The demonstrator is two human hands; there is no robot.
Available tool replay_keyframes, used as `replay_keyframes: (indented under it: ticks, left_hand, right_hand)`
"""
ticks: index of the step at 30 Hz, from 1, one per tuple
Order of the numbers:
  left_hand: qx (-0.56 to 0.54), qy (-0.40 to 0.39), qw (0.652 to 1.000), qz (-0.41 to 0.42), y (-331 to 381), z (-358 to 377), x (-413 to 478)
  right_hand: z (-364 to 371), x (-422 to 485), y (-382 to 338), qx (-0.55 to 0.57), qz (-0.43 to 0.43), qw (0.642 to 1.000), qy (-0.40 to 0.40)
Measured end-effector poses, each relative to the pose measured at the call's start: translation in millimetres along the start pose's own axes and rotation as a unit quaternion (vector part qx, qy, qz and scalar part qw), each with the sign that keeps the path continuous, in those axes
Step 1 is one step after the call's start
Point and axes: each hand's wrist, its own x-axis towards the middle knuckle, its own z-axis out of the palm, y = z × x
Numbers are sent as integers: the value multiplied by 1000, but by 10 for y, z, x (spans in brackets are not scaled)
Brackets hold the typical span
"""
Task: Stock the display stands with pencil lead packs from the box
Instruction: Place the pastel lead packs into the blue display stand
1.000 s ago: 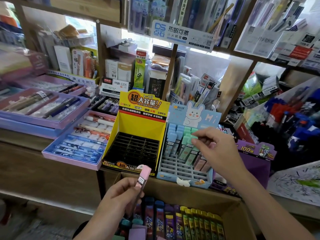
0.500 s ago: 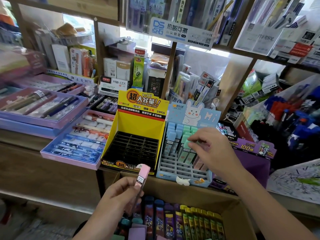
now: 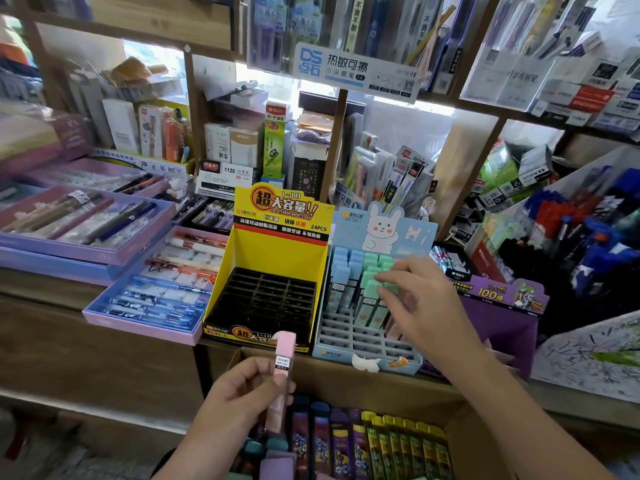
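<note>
Step in hand, as judged: filling the blue stand (image 3: 363, 337) row by row. The left hand (image 3: 239, 396) has its fingers and thumb curled round a pink pack (image 3: 284, 358) at mid-length, and the pack is upright with its cap clear above the fingers. The right hand (image 3: 426, 306) is spread, with fingers near straight and their tips resting on the caps of the green packs (image 3: 372, 268). Nothing is seen held in it, though the area under its palm is hidden. From the left grip, the stand's free slots lie up and to the right, just nearer than the right fingertips. The box (image 3: 346, 386) with its remaining packs (image 3: 398, 445) sits directly beneath the grip. The yellow stand (image 3: 277, 251) lies straight ahead above the grip, and its black grid is unfilled. Recommended practice: press the green row fully down and level before withdrawing the right hand. Then pass the pink pack across cap-up and enter it square to a slot beside the seated rows. A slanted entry is likely to jam on the grid walls or tip neighbouring packs. Colours are grouped by column, so the pink pack probably belongs to the right of the green, where pink shows faintly under the right hand. That reading is uncertain.
</note>
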Motion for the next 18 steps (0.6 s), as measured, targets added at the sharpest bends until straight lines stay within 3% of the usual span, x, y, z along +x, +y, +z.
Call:
replay_keyframes:
  ticks: [3,7,11,15,18]
  left_hand:
    - [19,-5,1000,13,-5,4,-3]
    - [35,-13,999,29,-10,34,25]
    - [72,-46,994,63,70,124,24]
    - [139,-64,981,120,205,334,17]
    - [167,-65,975,133,281,517,42]
  right_hand:
    - [-116,-249,-94,78,42,996,18]
    - [-168,-673,-148,148,139,979,-29]
    - [-116,-1067,-32,182,232,946,-133]
    - [-50,-1298,129,148,278,905,-287]
    - [33,-1390,177,117,311,872,-359]
